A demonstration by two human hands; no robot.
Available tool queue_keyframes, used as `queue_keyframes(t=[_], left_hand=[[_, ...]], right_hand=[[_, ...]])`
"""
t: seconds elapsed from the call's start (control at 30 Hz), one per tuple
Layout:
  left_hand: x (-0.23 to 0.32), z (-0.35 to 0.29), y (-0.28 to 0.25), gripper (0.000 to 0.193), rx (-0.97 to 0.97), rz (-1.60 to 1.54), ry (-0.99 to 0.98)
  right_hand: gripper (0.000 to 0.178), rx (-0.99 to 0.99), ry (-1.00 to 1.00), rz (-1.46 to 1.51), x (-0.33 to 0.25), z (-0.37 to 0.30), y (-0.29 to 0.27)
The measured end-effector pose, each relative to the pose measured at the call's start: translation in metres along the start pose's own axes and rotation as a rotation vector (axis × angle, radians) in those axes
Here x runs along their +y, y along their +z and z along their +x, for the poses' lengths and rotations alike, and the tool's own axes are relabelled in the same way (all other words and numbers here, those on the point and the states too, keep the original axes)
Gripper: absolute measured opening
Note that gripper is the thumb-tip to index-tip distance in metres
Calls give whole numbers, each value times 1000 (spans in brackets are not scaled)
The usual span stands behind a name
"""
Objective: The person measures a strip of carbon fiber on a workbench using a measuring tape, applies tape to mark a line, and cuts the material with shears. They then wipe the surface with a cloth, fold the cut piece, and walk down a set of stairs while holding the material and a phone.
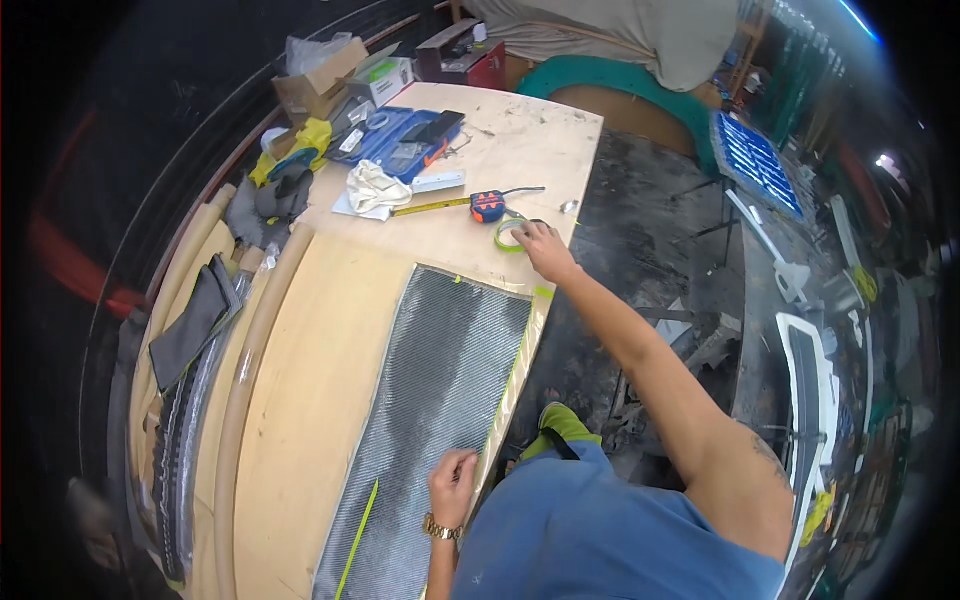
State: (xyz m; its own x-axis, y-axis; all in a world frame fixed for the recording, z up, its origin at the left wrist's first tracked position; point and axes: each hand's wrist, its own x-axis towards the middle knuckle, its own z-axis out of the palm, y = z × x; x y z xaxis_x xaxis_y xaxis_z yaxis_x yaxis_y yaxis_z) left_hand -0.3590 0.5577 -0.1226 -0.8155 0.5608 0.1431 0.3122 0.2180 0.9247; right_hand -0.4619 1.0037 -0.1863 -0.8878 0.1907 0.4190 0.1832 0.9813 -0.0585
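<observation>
A long strip of woven grey-black carbon-fibre-like fabric (440, 345) lies along the right side of the wooden table. Over its near right edge rests my left hand (455, 475), wearing a gold watch, with the fingers curled together; what they hold, if anything, is hidden. My right arm stretches forward, and my right hand (543, 250) is at the roll of green tape (502, 240), fingers bent down by its rim. Part of a dark handle shows beside those fingertips. Just beyond is a blue-and-orange tape measure (488, 207) with its yellow blade pulled out.
A thin green tape strip (358, 535) lies on the fabric. Further back are a white glove (375, 187), a metal ruler (438, 181) and an open blue tool case (400, 125). Cardboard tubes (262, 350) run along the left. Dark floor (640, 180) borders the table's right edge.
</observation>
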Motion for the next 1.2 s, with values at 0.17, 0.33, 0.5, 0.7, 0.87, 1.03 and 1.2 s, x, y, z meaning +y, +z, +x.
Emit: queue_keyframes(t=[0.17, 0.33, 0.5, 0.7, 0.87, 1.03, 1.2], left_hand=[[3, 29, -7, 6, 246, 73, -14], [35, 50, 10, 10, 465, 104, -76], [57, 139, 67, 40, 468, 111, -117], [66, 140, 90, 35, 555, 207, -195], [72, 136, 101, 22, 667, 299, -219], [67, 119, 84, 9, 822, 172, -276], [63, 92, 60, 6, 834, 10, -305]], right_hand=[[22, -225, -171, -45, 36, 28, -1], [16, -609, -113, 1057, -65, 26, -74], [16, -938, -91, 1489, -89, -2, -90], [17, -1015, -224, 1564, -96, -3, -96], [20, -1132, -320, 1599, -101, 1, -84], [29, -1065, -810, 1171, -102, 24, -94], [30, -926, -847, 1200, -89, 32, -74]])
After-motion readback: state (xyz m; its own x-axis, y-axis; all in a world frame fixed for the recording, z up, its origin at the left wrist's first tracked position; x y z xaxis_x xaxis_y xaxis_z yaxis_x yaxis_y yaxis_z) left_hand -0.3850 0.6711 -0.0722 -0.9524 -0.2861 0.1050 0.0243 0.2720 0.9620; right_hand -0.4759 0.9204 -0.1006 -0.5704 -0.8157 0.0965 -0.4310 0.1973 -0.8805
